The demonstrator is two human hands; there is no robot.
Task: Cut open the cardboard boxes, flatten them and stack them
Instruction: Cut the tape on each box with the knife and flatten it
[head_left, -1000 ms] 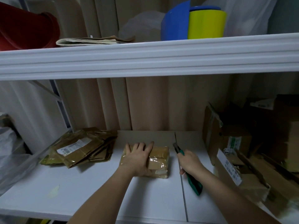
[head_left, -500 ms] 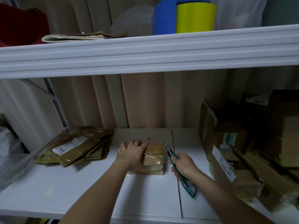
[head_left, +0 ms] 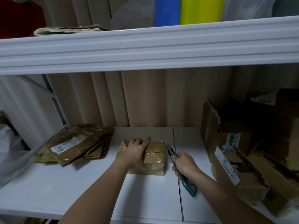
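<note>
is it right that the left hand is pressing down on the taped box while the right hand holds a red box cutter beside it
Not quite: the box cutter is green, not red, as the head view shows. The rest holds: the left hand presses flat on the taped box while the right hand holds the cutter beside it.

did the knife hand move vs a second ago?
Yes. The right hand with the utility knife shifted left toward the taped box, its tip now beside the box's right edge, left of the shelf seam.

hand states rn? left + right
Left hand: open, fingers flat on the small taped brown cardboard box.
Right hand: gripping the green-handled utility knife.
</note>
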